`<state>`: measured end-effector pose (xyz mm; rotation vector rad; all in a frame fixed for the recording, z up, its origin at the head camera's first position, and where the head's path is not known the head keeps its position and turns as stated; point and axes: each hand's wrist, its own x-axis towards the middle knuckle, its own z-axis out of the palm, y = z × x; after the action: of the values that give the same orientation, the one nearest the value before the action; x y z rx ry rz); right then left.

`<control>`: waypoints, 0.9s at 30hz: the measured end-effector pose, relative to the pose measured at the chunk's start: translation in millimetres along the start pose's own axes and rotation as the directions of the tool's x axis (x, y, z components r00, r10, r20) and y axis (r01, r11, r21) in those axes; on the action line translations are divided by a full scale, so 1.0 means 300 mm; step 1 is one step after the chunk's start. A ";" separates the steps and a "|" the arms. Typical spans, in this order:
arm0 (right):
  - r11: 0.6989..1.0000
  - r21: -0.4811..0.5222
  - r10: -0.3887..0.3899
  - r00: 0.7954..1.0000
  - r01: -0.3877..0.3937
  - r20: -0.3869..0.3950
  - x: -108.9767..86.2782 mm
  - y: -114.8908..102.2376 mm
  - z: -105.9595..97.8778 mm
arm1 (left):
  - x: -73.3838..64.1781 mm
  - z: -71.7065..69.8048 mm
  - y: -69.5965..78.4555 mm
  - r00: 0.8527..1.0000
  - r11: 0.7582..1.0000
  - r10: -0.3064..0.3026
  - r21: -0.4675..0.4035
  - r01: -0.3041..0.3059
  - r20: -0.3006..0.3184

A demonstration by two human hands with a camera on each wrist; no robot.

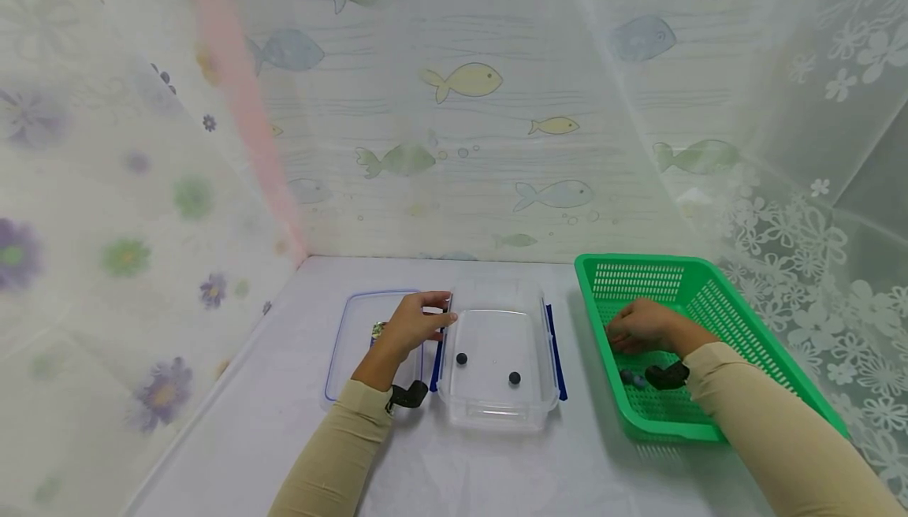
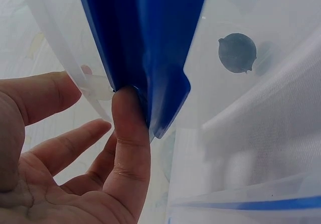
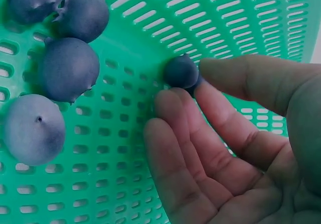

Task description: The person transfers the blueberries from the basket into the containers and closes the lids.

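Observation:
In the right wrist view, my right hand [image 3: 235, 143] reaches into the green basket [image 1: 603, 367]. Its thumb and fingertips close around a blueberry [image 3: 181, 72] by the basket wall, and a second dark berry partly shows behind it. Several other blueberries [image 3: 69, 69] lie on the basket floor. My left hand [image 1: 411, 324] holds the left side of a clear plastic container [image 1: 496, 414], the thumb at the rim and a finger against the blue latch [image 2: 143, 43]. Inside that container two blueberries [image 1: 514, 378] sit apart on the bottom.
Left of the container lies a clear lid with a blue seal [image 1: 340, 344], bearing a small colourful label [image 1: 378, 331] partly covered by my left hand. A second blue latch [image 1: 556, 351] hangs on the container's right side. Patterned curtains [image 1: 440, 123] enclose the white table [image 1: 234, 422].

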<state>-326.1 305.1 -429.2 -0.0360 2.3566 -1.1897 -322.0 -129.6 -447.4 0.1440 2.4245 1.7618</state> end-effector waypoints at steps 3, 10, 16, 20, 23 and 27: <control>1.000 -0.021 -0.009 1.000 0.009 -0.018 -0.005 0.000 0.006 | 0.001 0.001 -0.002 1.000 1.000 0.004 0.005 -0.004 -0.001; 0.999 -0.043 -0.018 1.000 0.017 -0.024 -0.004 0.002 0.011 | -0.002 0.001 0.001 1.000 1.000 0.007 0.011 -0.007 -0.002; 0.998 -0.054 -0.020 0.999 0.018 -0.042 0.002 0.008 0.011 | -0.005 0.000 0.001 1.000 1.000 0.005 0.011 -0.005 0.004; 0.998 -0.066 -0.019 0.998 0.015 -0.054 0.002 0.009 0.014 | -0.008 0.000 0.002 1.000 1.000 0.007 0.012 -0.007 0.005; 0.997 -0.079 -0.025 0.998 0.020 -0.062 -0.001 0.006 0.016 | -0.009 0.001 0.003 1.000 1.000 0.008 0.012 -0.008 0.002; 0.995 -0.092 -0.032 0.997 0.026 -0.064 -0.003 0.002 0.015 | -0.006 0.002 0.003 1.000 1.000 0.004 0.014 -0.004 -0.005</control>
<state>-323.0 302.2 -431.5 -0.0629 2.4744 -1.1123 -320.2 -128.9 -446.6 0.1464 2.4416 1.7493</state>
